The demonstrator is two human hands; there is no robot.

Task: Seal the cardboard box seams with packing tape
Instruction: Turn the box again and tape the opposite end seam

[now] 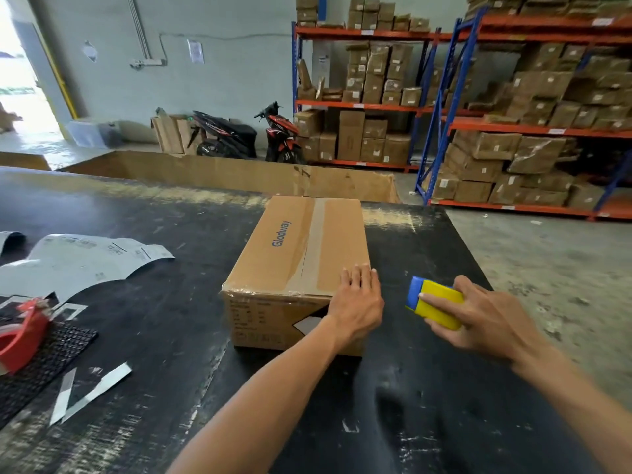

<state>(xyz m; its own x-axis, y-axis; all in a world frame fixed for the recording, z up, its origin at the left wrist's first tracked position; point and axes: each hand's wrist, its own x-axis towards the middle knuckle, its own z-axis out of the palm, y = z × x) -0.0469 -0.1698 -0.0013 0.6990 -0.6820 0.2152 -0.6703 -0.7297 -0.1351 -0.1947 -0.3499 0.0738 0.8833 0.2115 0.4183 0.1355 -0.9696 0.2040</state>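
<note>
- The surface (136, 213) is black and scuffed; it stands in a warehouse with a concrete floor (547, 254).
- One cardboard box (301, 254) sits mid-surface, a tape strip (313, 248) along its top seam.
- My left hand (359, 299) lies flat, fingers spread, on the box's near right corner.
- My right hand (485, 316) grips one yellow-and-blue tape dispenser (432, 302), just right of the box.
- One red dispenser (24, 333) lies far left.
- Two motorbikes (246, 135), two shelving racks (444, 107).

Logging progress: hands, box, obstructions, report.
Left hand flat on box corner, right hand gripping yellow-blue tape dispenser. Top seam taped. Nothing blocking.
</note>
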